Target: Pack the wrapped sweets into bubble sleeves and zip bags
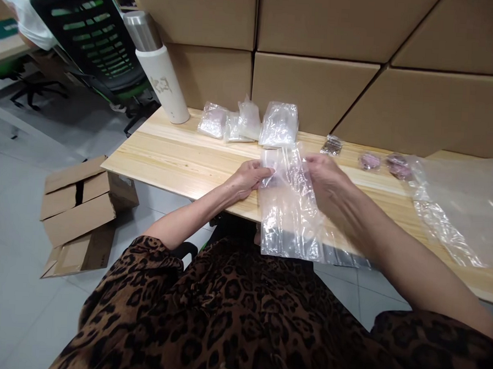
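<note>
My left hand (249,178) and my right hand (327,178) both pinch the top edge of a clear plastic bag (288,214), one at each side of its mouth. The bag hangs down over the near edge of the light wooden table (177,159). More clear plastic sheets (345,257) lie under it at the table edge. I cannot tell whether anything is inside the bag.
Several small filled clear bags (249,124) sit at the back, beside a white flask (163,75). A small dark packet (331,146) and purple pieces (384,162) lie right of them, next to a large plastic bag (462,207). Cardboard boxes (319,50) wall the back; flattened cardboard (84,209) lies on the floor.
</note>
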Demonstrator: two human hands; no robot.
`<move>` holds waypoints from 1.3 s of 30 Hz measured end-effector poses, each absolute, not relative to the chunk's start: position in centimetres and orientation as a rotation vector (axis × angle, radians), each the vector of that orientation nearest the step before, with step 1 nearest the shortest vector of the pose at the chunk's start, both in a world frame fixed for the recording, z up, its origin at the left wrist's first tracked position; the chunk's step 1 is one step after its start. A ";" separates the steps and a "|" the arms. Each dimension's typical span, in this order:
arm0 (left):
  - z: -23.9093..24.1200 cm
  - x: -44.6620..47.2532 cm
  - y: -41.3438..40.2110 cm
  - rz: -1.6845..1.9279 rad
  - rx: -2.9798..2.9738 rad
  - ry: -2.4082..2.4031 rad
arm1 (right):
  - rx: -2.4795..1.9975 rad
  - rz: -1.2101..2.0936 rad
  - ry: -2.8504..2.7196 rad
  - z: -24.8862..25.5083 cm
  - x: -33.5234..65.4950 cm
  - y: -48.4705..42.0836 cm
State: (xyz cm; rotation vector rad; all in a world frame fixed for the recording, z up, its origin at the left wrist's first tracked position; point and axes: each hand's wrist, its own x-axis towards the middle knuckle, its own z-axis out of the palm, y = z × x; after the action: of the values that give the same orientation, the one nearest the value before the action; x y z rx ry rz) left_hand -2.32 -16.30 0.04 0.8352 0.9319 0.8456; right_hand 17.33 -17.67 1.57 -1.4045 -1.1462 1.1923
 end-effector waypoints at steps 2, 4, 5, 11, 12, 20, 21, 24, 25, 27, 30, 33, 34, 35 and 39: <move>-0.2 -2.1 -16.4 0.866 0.860 0.952 | -1.401 1.005 -1.196 2.9 18.1 -18.7; -0.4 -1.8 -16.5 0.893 0.888 0.958 | -1.360 0.817 -1.311 4.1 18.0 -20.3; -0.5 -1.6 -16.6 0.911 0.897 0.957 | -1.344 0.764 -1.391 4.4 17.6 -21.0; -0.3 -0.5 -17.3 0.991 0.851 0.946 | -1.522 0.850 -1.765 2.7 14.7 -22.3; -0.1 -0.5 -17.4 0.979 0.817 0.948 | -1.527 0.884 -1.749 2.1 14.5 -22.1; 0.5 -0.5 -18.4 0.926 0.666 0.876 | -1.247 1.140 -1.378 0.2 15.2 -21.4; 0.3 -0.3 -18.5 0.940 0.654 0.879 | -1.217 1.153 -1.336 0.4 15.5 -21.4; -0.1 0.4 -18.3 0.898 0.732 0.827 | -1.144 1.225 -1.191 1.6 16.7 -21.7; -0.2 0.6 -18.2 0.869 0.772 0.798 | -1.137 1.268 -1.137 2.0 17.1 -21.8; -0.3 1.1 -17.8 0.829 0.787 0.725 | -1.138 1.379 -1.043 2.8 18.1 -21.9; -0.3 2.0 -17.5 0.763 0.658 0.607 | -1.115 1.502 -0.957 3.1 19.2 -22.1; -0.6 2.8 -17.8 0.675 0.581 0.561 | -1.100 1.519 -0.897 2.6 19.9 -22.2; -0.7 3.0 -18.0 0.661 0.583 0.560 | -1.102 1.499 -0.894 2.5 20.1 -22.3; -0.8 3.1 -18.2 0.659 0.595 0.563 | -1.102 1.469 -0.911 2.3 20.3 -22.4; -1.0 3.6 -19.0 0.723 0.671 0.595 | -1.084 1.357 -1.075 2.2 20.8 -22.8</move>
State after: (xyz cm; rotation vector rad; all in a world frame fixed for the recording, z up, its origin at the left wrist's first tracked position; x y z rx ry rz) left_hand 3.55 -19.03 -1.03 0.6707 0.5950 0.7232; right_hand 20.85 -22.80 2.17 -1.0842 -1.0746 1.3566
